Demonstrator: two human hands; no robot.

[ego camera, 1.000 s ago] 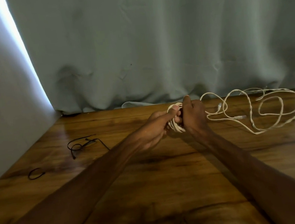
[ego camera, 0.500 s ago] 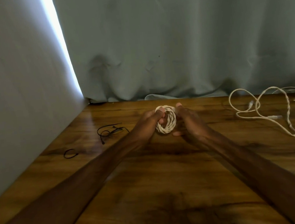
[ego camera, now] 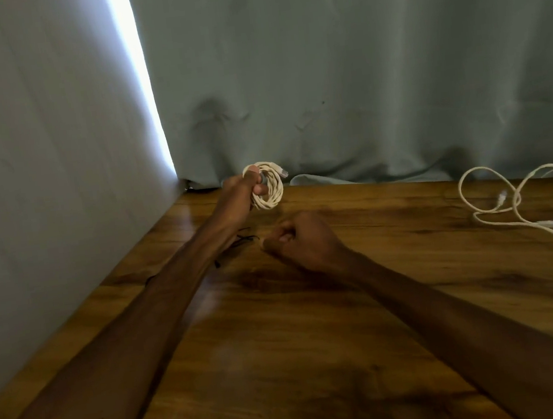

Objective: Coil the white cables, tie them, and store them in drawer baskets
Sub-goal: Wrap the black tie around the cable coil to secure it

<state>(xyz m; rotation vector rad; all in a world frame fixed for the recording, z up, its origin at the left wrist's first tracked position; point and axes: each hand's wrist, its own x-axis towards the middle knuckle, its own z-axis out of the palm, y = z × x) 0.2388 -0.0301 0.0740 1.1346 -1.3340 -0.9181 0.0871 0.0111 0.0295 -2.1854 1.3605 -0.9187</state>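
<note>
Status: coiling of the first cable looks done; tying not yet done; storing not yet begun.

- Your left hand [ego camera: 244, 192] grips the small round coil of cream-white braided cable [ego camera: 275, 192], fingers curled through the ring. The coil is raised off the brown wood-grain surface [ego camera: 318, 342]. Its turns sit tight and even. One pale plug end [ego camera: 284, 173] sticks out at the top, on the side away from your palm.
- No tie shows around the coil, so I judge it is held together by your grip alone.
- Your right hand [ego camera: 303, 240] is low, nearer you than the coil and apart from it. Its fingers are curled into a fist with the thumb against the forefinger, and nothing shows between them.
- The thin black ties [ego camera: 244, 238] lie on the surface just beside the knuckles of your right hand, under your left wrist. Likely next step: pick one up and bind the coil.
- A second long white cable [ego camera: 552, 222] lies in loose open loops well off to the outer side of your right hand, uncoiled and untied.
- No drawer baskets are in view.

Remaining, by my judgement: tie this coil, coil and tie the loose cable, then store both.
</note>
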